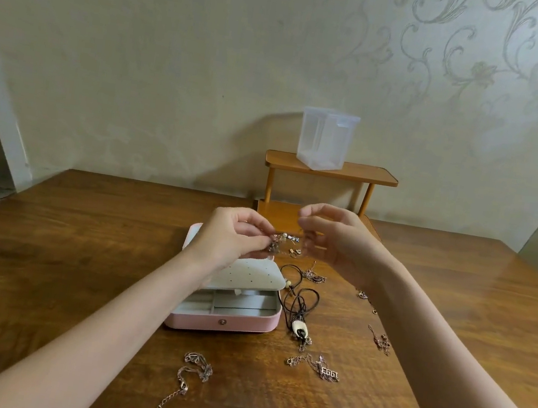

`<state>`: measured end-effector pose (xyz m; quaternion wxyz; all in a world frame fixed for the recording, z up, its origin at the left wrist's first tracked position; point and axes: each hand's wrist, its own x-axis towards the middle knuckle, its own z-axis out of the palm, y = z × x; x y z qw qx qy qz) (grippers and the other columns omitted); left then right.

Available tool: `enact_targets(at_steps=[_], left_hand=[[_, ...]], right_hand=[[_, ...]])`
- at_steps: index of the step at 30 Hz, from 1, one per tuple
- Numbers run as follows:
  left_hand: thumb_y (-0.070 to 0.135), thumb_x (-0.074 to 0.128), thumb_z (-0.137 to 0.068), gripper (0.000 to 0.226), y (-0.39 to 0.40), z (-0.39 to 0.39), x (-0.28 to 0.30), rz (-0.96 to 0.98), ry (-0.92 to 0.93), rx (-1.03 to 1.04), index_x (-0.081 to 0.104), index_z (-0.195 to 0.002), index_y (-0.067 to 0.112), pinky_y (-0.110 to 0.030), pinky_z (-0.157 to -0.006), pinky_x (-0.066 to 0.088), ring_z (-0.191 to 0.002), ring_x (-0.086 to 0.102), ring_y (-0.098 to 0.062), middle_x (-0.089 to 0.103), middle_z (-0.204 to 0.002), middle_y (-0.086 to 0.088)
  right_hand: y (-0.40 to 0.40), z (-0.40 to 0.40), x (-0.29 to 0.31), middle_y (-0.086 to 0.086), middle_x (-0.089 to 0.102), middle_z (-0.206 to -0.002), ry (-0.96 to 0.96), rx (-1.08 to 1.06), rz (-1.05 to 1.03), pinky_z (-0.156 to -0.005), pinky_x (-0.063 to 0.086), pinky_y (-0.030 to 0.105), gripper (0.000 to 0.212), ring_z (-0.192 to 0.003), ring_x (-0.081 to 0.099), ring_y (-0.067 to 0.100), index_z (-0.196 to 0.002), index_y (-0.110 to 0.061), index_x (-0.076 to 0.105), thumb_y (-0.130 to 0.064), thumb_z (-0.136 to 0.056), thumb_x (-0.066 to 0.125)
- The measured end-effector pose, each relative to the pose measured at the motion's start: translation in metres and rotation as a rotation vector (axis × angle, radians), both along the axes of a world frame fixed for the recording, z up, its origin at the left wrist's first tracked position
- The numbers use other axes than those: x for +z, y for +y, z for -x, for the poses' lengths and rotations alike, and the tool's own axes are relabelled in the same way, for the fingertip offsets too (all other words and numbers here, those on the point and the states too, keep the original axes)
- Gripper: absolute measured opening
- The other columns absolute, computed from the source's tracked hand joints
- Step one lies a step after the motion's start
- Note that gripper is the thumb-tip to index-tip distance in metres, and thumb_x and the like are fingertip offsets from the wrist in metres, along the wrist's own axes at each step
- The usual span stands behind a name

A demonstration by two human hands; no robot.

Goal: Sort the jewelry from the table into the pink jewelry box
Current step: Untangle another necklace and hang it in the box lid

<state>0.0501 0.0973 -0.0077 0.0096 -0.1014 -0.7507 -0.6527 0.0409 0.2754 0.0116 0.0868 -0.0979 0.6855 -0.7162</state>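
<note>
Above the open pink jewelry box (226,322), her left hand (235,237) pinches a small tangled piece of jewelry (275,244). The right hand (335,240) has its fingers curled beside it; what they hold I cannot tell.

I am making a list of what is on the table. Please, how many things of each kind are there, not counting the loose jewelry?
Pink jewelry box, open: 1
Wooden two-tier shelf: 1
Clear plastic container on the shelf: 1
Total: 3
Both hands hold small jewelry above the box.
</note>
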Motion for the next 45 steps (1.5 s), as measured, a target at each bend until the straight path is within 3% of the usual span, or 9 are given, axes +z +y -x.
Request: enact_targets(at_steps=[4, 7, 16, 22, 29, 33, 35, 40, 45], left_hand=[[0.006, 0.070, -0.080, 0.015, 0.002, 0.003, 0.000, 0.292, 0.384, 0.180, 0.059, -0.078, 0.016, -0.023, -0.068, 0.056, -0.070, 0.068, -0.012, 0.069, -0.074, -0.001], [0.008, 0.071, -0.080, 0.018, 0.005, 0.003, 0.002, 0.335, 0.487, 0.196, 0.056, -0.082, 0.018, -0.025, -0.068, 0.056, -0.069, 0.068, -0.012, 0.067, -0.072, 0.001], [0.007, 0.068, -0.081, 0.024, 0.007, -0.004, 0.007, -0.151, -0.067, -0.082, 0.057, -0.102, 0.011, -0.022, -0.073, 0.055, -0.084, 0.067, -0.015, 0.068, -0.093, -0.008], [0.006, 0.068, -0.081, 0.011, 0.001, -0.002, 0.008, -0.039, -0.010, -0.053, 0.064, -0.090, 0.011, -0.018, -0.060, 0.053, -0.064, 0.064, -0.004, 0.066, -0.083, -0.005], [0.018, 0.072, -0.078, 0.006, 0.003, 0.002, 0.007, 0.405, 0.268, 0.141, 0.066, -0.080, 0.018, -0.026, -0.070, 0.056, -0.073, 0.066, -0.014, 0.067, -0.077, 0.002], [0.006, 0.067, -0.081, 0.005, -0.001, -0.004, 0.017, -0.244, -0.194, -0.097, 0.067, -0.085, 0.008, -0.017, -0.061, 0.055, -0.071, 0.065, -0.011, 0.068, -0.076, -0.004], [0.005, 0.065, -0.081, 0.005, -0.002, -0.006, 0.018, -0.401, -0.309, -0.204, 0.065, -0.086, 0.006, -0.015, -0.053, 0.053, -0.062, 0.062, -0.008, 0.065, -0.070, -0.004], [0.004, 0.067, -0.080, 0.006, -0.001, -0.005, 0.010, -0.252, -0.204, -0.153, 0.063, -0.084, 0.006, -0.017, -0.059, 0.053, -0.061, 0.061, -0.008, 0.063, -0.070, -0.003], [0.021, 0.069, -0.080, 0.014, 0.000, 0.010, 0.005, -0.076, -0.057, 0.001, 0.065, -0.081, 0.007, -0.016, -0.058, 0.051, -0.057, 0.059, -0.005, 0.063, -0.062, 0.003]], right_hand=[[-0.005, -0.004, 0.001, 0.002, 0.055, -0.070, 0.073, 0.031, -0.295, -0.046, 0.041, 0.018, 0.008, -0.050, 0.047, 0.007, -0.093, -0.008, 0.065, -0.012, -0.086, 0.064], [-0.010, -0.007, 0.003, 0.002, 0.053, -0.060, 0.148, 0.010, -0.374, -0.042, 0.031, 0.018, 0.011, -0.044, 0.041, 0.008, -0.087, -0.007, 0.070, -0.017, -0.083, 0.068], [-0.016, -0.006, 0.001, 0.006, 0.056, -0.072, 0.097, 0.001, -0.250, -0.048, 0.039, 0.017, 0.015, -0.058, 0.049, 0.009, -0.082, -0.003, 0.065, -0.012, -0.090, 0.057], [-0.017, 0.000, -0.001, 0.005, 0.060, -0.075, -0.022, 0.017, -0.123, -0.052, 0.042, 0.018, 0.013, -0.060, 0.055, 0.008, -0.084, -0.004, 0.065, -0.010, -0.090, 0.055], [-0.019, -0.003, -0.006, 0.010, 0.056, -0.084, -0.077, 0.021, -0.085, -0.049, 0.037, 0.019, 0.012, -0.058, 0.052, 0.009, -0.081, -0.003, 0.062, -0.009, -0.088, 0.054], [-0.012, -0.006, 0.002, 0.005, 0.057, -0.076, -0.067, 0.104, -0.071, -0.053, 0.042, 0.019, 0.012, -0.062, 0.053, 0.010, -0.083, -0.005, 0.060, -0.010, -0.090, 0.051], [-0.010, -0.006, 0.003, 0.005, 0.060, -0.075, -0.011, 0.067, -0.087, -0.055, 0.048, 0.018, 0.013, -0.063, 0.057, 0.009, -0.079, -0.006, 0.061, -0.009, -0.090, 0.055], [-0.016, -0.002, 0.001, 0.009, 0.063, -0.073, 0.193, -0.124, -0.253, -0.061, 0.055, 0.021, 0.010, -0.062, 0.061, 0.014, -0.079, -0.006, 0.057, 0.000, -0.084, 0.062], [-0.025, 0.004, 0.007, 0.004, 0.063, -0.066, 0.318, -0.147, -0.285, -0.045, 0.043, 0.018, 0.004, -0.051, 0.052, 0.009, -0.080, -0.006, 0.064, -0.005, -0.085, 0.064]])
